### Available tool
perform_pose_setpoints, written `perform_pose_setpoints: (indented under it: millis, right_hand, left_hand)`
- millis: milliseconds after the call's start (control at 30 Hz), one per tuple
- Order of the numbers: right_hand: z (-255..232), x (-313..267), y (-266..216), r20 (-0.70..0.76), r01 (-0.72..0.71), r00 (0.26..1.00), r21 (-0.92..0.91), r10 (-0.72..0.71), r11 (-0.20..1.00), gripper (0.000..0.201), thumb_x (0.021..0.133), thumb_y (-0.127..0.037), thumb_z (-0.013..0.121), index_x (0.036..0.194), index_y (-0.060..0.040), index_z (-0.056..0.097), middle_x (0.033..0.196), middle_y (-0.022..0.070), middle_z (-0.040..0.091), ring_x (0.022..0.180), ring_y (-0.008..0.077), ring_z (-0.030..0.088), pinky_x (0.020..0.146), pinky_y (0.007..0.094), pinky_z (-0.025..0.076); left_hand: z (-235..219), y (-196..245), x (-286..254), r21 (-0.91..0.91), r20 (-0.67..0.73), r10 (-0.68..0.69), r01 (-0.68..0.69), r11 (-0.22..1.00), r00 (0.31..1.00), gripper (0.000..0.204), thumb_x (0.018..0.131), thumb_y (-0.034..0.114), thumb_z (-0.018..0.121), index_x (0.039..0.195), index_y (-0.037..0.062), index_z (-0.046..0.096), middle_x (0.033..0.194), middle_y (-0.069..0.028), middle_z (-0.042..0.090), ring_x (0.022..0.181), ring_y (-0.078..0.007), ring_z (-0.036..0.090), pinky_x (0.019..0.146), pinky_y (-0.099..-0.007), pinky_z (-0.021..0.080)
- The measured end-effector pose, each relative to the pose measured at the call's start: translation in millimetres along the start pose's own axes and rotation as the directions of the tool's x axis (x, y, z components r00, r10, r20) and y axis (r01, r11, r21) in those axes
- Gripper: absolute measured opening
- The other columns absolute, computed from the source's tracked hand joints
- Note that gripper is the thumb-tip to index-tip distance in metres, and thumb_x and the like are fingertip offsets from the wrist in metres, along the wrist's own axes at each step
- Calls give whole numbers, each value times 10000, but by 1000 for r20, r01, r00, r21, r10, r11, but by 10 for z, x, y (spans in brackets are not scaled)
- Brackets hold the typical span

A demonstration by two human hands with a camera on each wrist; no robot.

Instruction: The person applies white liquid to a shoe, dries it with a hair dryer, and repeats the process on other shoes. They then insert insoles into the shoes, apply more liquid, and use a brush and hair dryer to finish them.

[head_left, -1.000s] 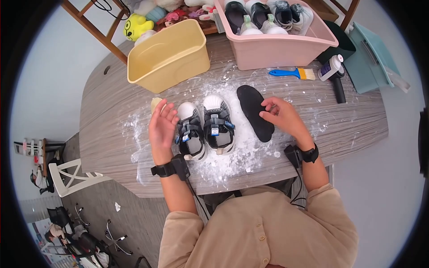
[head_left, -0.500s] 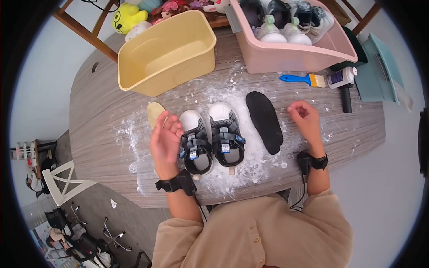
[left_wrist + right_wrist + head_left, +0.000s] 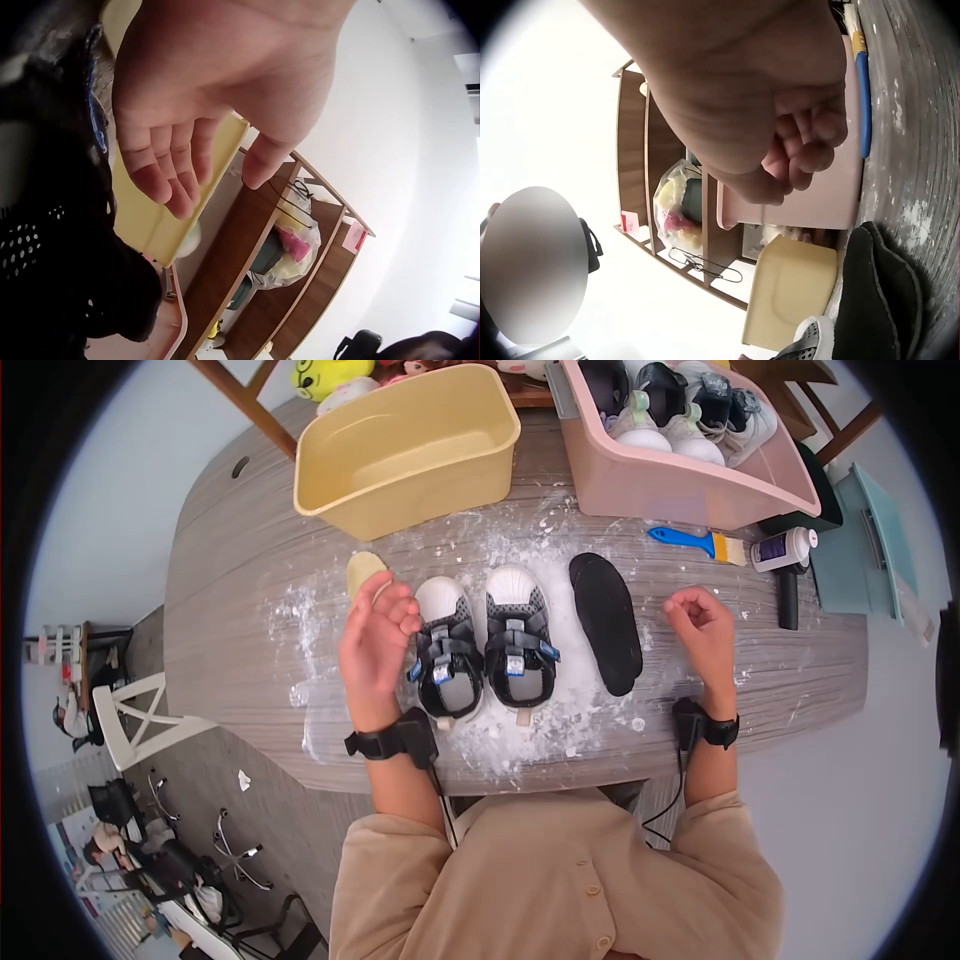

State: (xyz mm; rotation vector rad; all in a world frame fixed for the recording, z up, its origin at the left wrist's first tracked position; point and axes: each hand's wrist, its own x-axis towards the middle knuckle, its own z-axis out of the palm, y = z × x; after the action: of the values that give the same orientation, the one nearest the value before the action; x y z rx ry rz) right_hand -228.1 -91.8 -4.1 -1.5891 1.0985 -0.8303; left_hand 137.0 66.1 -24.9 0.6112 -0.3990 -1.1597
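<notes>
Two grey-and-black shoes with white toes, a left one (image 3: 447, 650) and a right one (image 3: 518, 635), stand side by side on the powder-dusted table. A black insole (image 3: 606, 622) lies right of them, and a pale insole (image 3: 366, 572) lies partly behind my left hand (image 3: 374, 645). That hand is beside the left shoe, palm turned up, fingers relaxed, holding nothing; the left wrist view shows the same hand (image 3: 217, 90). My right hand (image 3: 705, 635), empty with loosely bent fingers, rests right of the black insole; it also shows in the right wrist view (image 3: 772, 112).
A yellow bin (image 3: 410, 455) stands at the back, beside a pink bin (image 3: 690, 490) of shoes. A blue-handled brush (image 3: 690, 540), a white bottle (image 3: 785, 549) and a black-handled tool (image 3: 788, 600) lie at the right. White powder (image 3: 510, 745) covers the table's middle.
My right hand has moved off the black insole to the right, and its fingers have left it. The left hand stays beside the left shoe. The head view has shifted.
</notes>
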Motion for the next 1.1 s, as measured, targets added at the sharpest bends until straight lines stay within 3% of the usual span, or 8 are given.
perform_pose_setpoints:
  millis: [167, 333, 500, 633, 833, 933, 1033, 1100]
  right_hand:
    - [7, -31, -54, 46, 49, 998, -101, -45, 994, 100, 836, -97, 668, 863, -12, 622, 692, -40, 568, 627, 25, 493, 574, 180, 406]
    - [21, -70, -87, 103, 94, 991, -121, -82, 988, 159, 810, -130, 699, 882, -10, 625, 712, -27, 578, 636, 40, 495, 578, 195, 418]
    - [178, -173, -179, 257, 151, 964, -347, -61, 926, 396, 729, -236, 771, 1022, -31, 601, 904, 61, 578, 726, 150, 575, 642, 279, 474]
    - [317, -302, -255, 349, 345, 923, -562, -163, 752, 575, 690, -309, 777, 1152, -66, 534, 1132, 142, 508, 971, 359, 568, 808, 415, 478]
    - [278, -279, -146, 267, 288, 952, -619, -149, 731, 508, 706, -222, 750, 1142, -77, 534, 1096, 134, 529, 940, 322, 588, 796, 400, 485]
    - [143, -176, -23, 195, 116, 981, -548, -9, 828, 512, 693, -183, 765, 1137, -73, 536, 976, 101, 546, 716, 210, 566, 664, 320, 482]
    - [118, -150, -131, 146, -20, 981, -585, 129, 811, 525, 713, -218, 759, 1164, -95, 520, 981, 128, 582, 904, 293, 602, 777, 382, 488]
    - [174, -195, -189, 179, 104, 984, -571, -1, 815, 539, 705, -247, 770, 1162, -99, 524, 1017, 137, 573, 913, 308, 601, 776, 388, 489]
  left_hand:
    - [-36, 237, -107, 395, -69, -29, 54, 917, 997, 395, 937, 251, 512, 1232, -10, 481, 880, -89, 602, 693, -151, 567, 601, -257, 448]
    - [68, 242, -132, 763, -291, -184, 344, 548, 939, 350, 869, 211, 645, 1153, 38, 539, 688, 6, 567, 573, -80, 517, 505, -205, 401]
    - [130, 125, -104, 801, -298, -208, 363, 475, 932, 338, 821, 188, 704, 1102, 84, 548, 687, 25, 578, 560, -58, 513, 504, -188, 399]
    - [111, 124, -87, 811, -290, -205, 354, 466, 935, 331, 822, 193, 702, 1098, 92, 550, 704, 19, 594, 571, -56, 526, 520, -193, 418]
    - [265, 39, -85, 817, -295, -216, 363, 448, 931, 355, 831, 211, 697, 1116, 69, 541, 729, -6, 603, 585, -69, 552, 533, -197, 445]
    - [291, -103, -54, 818, -228, -271, 335, 467, 935, 387, 835, 214, 695, 1150, 67, 525, 742, -21, 606, 592, -78, 565, 534, -208, 460]
    - [350, -212, -34, 811, -179, -293, 310, 497, 939, 427, 837, 199, 695, 1191, 61, 501, 739, -32, 603, 593, -88, 571, 530, -220, 466]
    - [394, -252, -47, 811, -174, -287, 303, 500, 942, 389, 843, 173, 684, 1184, 83, 520, 718, 3, 583, 592, -71, 553, 544, -206, 463]
